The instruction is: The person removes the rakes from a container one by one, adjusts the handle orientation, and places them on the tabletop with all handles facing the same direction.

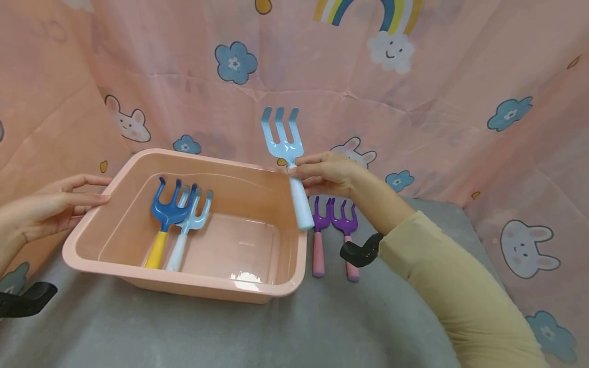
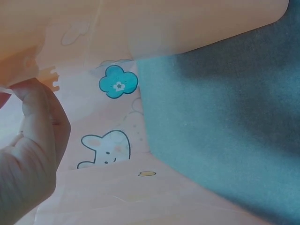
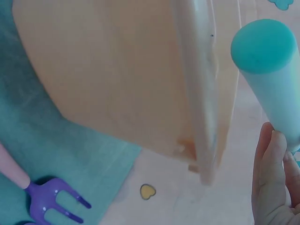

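My left hand (image 1: pixel 55 204) grips the left rim of a peach plastic basin (image 1: pixel 193 281), thumb and fingers on either side of the edge. Inside the basin lie two hand forks: a dark blue one with a yellow handle (image 1: pixel 156 250), partly over a light-blue one with a pale handle (image 1: pixel 177 250). At the basin's right rim, my right hand (image 1: pixel 329 174) pinches another light-blue hand fork (image 1: pixel 301 204) near the top of its handle. Its three tines point up and its butt end hangs downward. That butt end (image 3: pixel 265 47) shows large in the right wrist view.
Right of the basin, two purple hand forks with pink handles, one (image 1: pixel 318 255) beside the other (image 1: pixel 352 268), lie on the grey cloth surface (image 1: pixel 391 317). Pink printed cloth (image 1: pixel 299 66) stands behind and at both sides. Black wrist mounts (image 1: pixel 361 251) show near both wrists.
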Demonstrator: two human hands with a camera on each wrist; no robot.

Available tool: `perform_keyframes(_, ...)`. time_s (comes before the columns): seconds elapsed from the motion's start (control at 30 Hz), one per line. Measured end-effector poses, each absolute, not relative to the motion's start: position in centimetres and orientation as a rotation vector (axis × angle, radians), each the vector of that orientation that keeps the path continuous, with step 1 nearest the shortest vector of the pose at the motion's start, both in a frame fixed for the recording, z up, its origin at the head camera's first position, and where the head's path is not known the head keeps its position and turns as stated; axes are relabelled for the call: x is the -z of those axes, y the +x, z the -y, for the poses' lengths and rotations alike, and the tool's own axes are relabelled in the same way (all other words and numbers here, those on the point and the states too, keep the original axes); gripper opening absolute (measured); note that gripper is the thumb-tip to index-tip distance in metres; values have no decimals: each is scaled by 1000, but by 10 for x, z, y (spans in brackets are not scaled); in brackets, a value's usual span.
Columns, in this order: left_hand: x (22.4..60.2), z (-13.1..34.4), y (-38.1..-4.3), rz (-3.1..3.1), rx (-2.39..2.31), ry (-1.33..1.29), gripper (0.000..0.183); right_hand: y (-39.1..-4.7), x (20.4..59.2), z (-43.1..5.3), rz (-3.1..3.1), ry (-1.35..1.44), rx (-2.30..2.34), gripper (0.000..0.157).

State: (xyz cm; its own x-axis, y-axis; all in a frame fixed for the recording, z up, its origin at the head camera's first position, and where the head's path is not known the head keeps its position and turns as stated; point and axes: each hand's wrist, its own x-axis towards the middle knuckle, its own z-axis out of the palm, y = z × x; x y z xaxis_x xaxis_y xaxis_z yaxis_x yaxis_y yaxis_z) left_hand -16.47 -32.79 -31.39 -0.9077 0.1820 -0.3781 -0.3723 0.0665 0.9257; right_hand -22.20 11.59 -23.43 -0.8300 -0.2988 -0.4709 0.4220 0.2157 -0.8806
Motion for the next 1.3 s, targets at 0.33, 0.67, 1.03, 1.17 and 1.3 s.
perform_keyframes(0.33,320,333,-168,-2066,-1773,-167,31,-218,242,-136,-2006,102,1614,48)
perform_keyframes(0.67,323,334,-166,-2129,-1741,-132,29,-216,246,-150,-2027,124,1616,46)
perform_keyframes(1.03,323,336,-165,-2115,-1776,-111,30,-212,248,-169,-1995,123,1644,50)
perform_keyframes(1.17,324,336,-165,-2142,-1761,-101,30,-210,249,-175,-1997,134,1651,51)
perform_keyframes(1.3,324,336,-165,-2166,-1742,-91,30,-209,250,-181,-2004,174,1649,54)
